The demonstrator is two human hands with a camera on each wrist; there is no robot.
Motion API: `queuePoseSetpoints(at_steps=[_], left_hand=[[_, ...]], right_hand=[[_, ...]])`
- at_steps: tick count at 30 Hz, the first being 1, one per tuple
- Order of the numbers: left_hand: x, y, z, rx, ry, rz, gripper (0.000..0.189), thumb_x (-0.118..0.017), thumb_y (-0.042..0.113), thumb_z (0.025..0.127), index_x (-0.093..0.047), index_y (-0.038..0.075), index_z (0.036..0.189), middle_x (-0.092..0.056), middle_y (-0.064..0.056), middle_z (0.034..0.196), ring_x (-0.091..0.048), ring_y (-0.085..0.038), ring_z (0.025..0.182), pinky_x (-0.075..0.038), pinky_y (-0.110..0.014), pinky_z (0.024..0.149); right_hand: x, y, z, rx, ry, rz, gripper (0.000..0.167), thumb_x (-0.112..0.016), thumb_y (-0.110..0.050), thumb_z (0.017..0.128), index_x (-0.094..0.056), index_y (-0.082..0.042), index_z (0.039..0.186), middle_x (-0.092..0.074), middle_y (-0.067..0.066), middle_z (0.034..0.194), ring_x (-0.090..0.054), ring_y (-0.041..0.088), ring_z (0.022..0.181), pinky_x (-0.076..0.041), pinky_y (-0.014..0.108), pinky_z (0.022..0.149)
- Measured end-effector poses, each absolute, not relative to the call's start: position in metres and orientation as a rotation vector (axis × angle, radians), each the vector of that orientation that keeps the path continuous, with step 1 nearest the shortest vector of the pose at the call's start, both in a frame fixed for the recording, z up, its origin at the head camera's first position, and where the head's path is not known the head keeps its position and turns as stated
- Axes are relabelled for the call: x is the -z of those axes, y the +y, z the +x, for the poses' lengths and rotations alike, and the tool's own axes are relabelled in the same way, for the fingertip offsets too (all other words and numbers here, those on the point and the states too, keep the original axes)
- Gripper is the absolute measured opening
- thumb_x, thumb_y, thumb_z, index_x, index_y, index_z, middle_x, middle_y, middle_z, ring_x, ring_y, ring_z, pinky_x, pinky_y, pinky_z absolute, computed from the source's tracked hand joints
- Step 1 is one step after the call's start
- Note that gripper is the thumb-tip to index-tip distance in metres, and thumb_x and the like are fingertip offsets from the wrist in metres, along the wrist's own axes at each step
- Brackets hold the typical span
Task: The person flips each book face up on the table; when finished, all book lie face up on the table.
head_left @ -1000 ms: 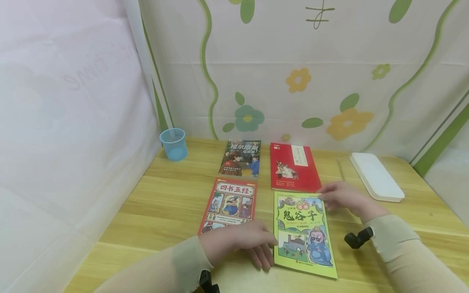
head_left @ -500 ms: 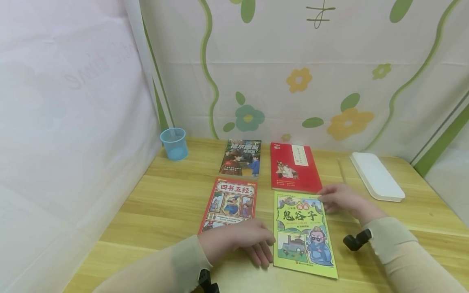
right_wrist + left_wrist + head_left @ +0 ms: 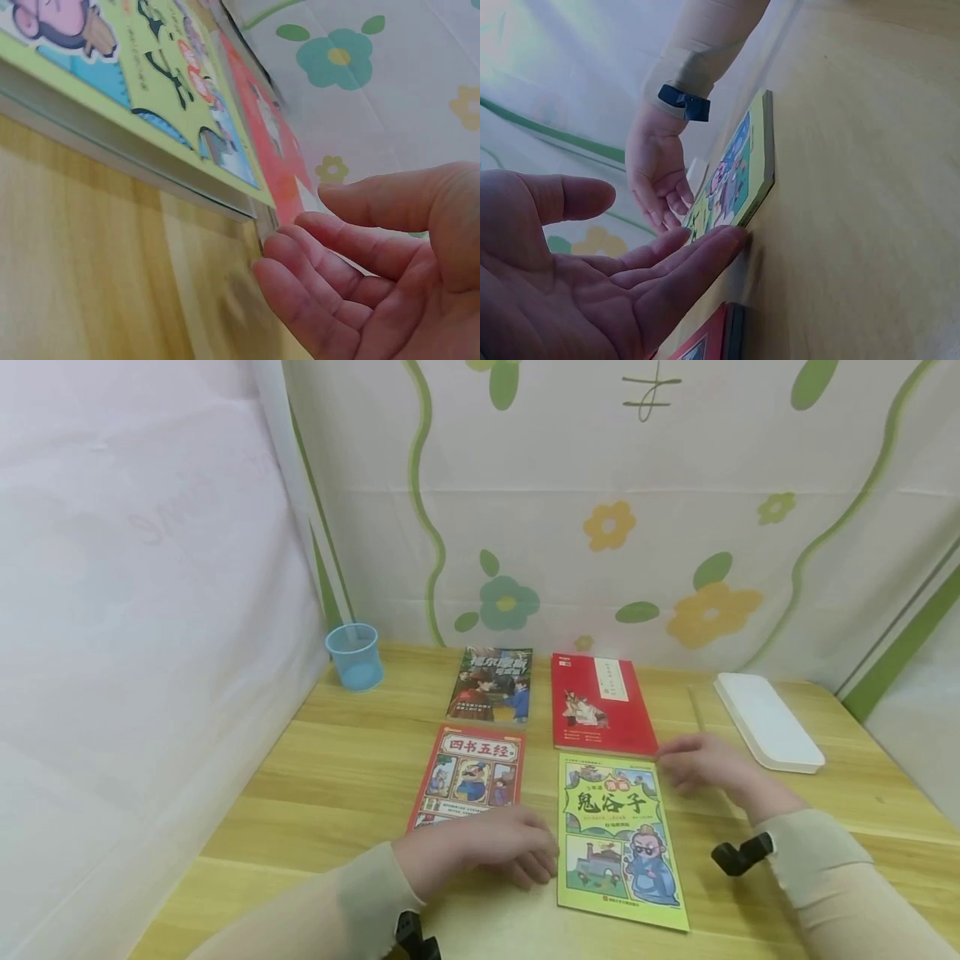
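A yellow-green comic book (image 3: 618,860) lies flat on the wooden table, face up. Beside its left edge is my left hand (image 3: 498,843), fingers relaxed, overlapping the lower part of a red-bordered comic book (image 3: 480,760) in the head view. In the left wrist view the left fingertips (image 3: 731,236) are right at the yellow-green book's edge, and the palm holds nothing. My right hand (image 3: 708,768) is by that book's upper right corner, close to a red book (image 3: 600,710). The right wrist view shows its fingers (image 3: 292,289) loosely bent with nothing between them.
A dark-covered book (image 3: 491,685) lies at the back, left of the red book. Farther left stands a blue translucent cup (image 3: 356,660). At the right lies a white flat case (image 3: 768,722). Floral cloth (image 3: 555,527) hangs behind the table.
My right hand has drawn slightly right, off the yellow-green book's corner. The left hand has shifted slightly, its fingers more bent in the head view. The books look unmoved.
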State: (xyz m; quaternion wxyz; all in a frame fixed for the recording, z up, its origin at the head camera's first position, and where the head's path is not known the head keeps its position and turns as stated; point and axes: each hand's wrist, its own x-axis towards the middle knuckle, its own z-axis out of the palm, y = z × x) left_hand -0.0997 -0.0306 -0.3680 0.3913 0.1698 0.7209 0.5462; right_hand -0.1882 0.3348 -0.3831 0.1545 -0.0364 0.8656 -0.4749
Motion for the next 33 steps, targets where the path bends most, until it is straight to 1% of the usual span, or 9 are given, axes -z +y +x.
queuePoseSetpoints(at_steps=[2,5,8,11,17,24,28,31,33], left_hand=[[0.367,-0.033,-0.102,-1.396,1.848,0.437,0.026,-0.060,0.022,0.096,-0.065,0.000,0.108,-0.072,-0.010,0.094,-0.070,-0.027,0.086,-0.060,-0.041,0.075],[0.366,-0.034,-0.106,-1.444,1.869,0.435,0.027,-0.060,0.024,0.097,-0.066,0.000,0.108,-0.072,-0.011,0.096,-0.070,-0.029,0.087,-0.059,-0.042,0.077],[0.362,-0.037,-0.112,-1.482,1.923,0.432,0.028,-0.059,0.025,0.097,-0.067,0.001,0.107,-0.072,-0.010,0.097,-0.070,-0.029,0.087,-0.059,-0.043,0.077],[0.359,-0.043,-0.122,-1.509,1.996,0.452,0.029,-0.060,0.027,0.098,-0.067,0.002,0.112,-0.071,-0.008,0.102,-0.069,-0.027,0.093,-0.058,-0.041,0.081],[0.352,-0.065,-0.147,-1.657,2.065,0.421,0.030,-0.057,0.024,0.100,-0.064,0.000,0.117,-0.067,-0.015,0.115,-0.064,-0.033,0.107,-0.054,-0.046,0.091],[0.348,-0.094,-0.172,-1.786,2.135,0.314,0.033,-0.050,0.015,0.101,-0.058,-0.006,0.125,-0.061,-0.022,0.125,-0.060,-0.036,0.115,-0.049,-0.050,0.098],[0.349,-0.105,-0.183,-1.793,2.184,0.278,0.042,-0.047,0.021,0.103,-0.050,-0.003,0.138,-0.051,-0.023,0.140,-0.048,-0.042,0.127,-0.040,-0.053,0.107],[0.350,-0.111,-0.192,-1.764,2.228,0.253,0.052,-0.045,0.031,0.105,-0.040,0.004,0.148,-0.041,-0.021,0.149,-0.042,-0.045,0.132,-0.032,-0.057,0.111],[0.349,-0.113,-0.199,-1.743,2.266,0.236,0.057,-0.044,0.038,0.104,-0.035,0.008,0.152,-0.036,-0.020,0.153,-0.040,-0.046,0.133,-0.031,-0.058,0.111]], right_hand=[[0.380,0.335,-0.189,1.368,2.499,-0.117,0.042,-0.066,-0.017,0.095,-0.057,0.009,0.127,-0.067,0.019,0.106,-0.067,0.034,0.082,-0.059,0.043,0.071],[0.375,0.334,-0.189,1.380,2.523,-0.130,0.043,-0.064,-0.018,0.097,-0.055,0.011,0.127,-0.066,0.021,0.105,-0.066,0.034,0.083,-0.059,0.043,0.071],[0.369,0.328,-0.189,1.385,2.559,-0.134,0.043,-0.061,-0.020,0.099,-0.055,0.012,0.127,-0.065,0.022,0.108,-0.064,0.032,0.088,-0.058,0.040,0.073],[0.363,0.322,-0.188,1.383,2.598,-0.169,0.043,-0.056,-0.021,0.102,-0.053,0.013,0.127,-0.063,0.025,0.114,-0.063,0.033,0.094,-0.058,0.041,0.076],[0.356,0.317,-0.187,1.369,2.656,-0.202,0.041,-0.052,-0.019,0.104,-0.052,0.013,0.128,-0.060,0.027,0.120,-0.061,0.037,0.101,-0.058,0.043,0.081],[0.354,0.317,-0.184,1.367,2.674,-0.192,0.041,-0.054,-0.021,0.103,-0.053,0.013,0.127,-0.060,0.026,0.121,-0.062,0.034,0.100,-0.058,0.042,0.081],[0.354,0.317,-0.184,1.275,2.755,-0.210,0.048,-0.050,-0.031,0.104,-0.052,0.010,0.130,-0.056,0.029,0.127,-0.057,0.040,0.109,-0.053,0.051,0.089],[0.353,0.317,-0.187,1.176,2.831,-0.231,0.061,-0.043,-0.043,0.105,-0.045,0.008,0.139,-0.048,0.032,0.137,-0.046,0.049,0.124,-0.043,0.063,0.097],[0.350,0.315,-0.189,1.130,2.863,-0.240,0.070,-0.038,-0.050,0.104,-0.037,0.008,0.145,-0.039,0.033,0.145,-0.036,0.052,0.131,-0.035,0.068,0.101]])
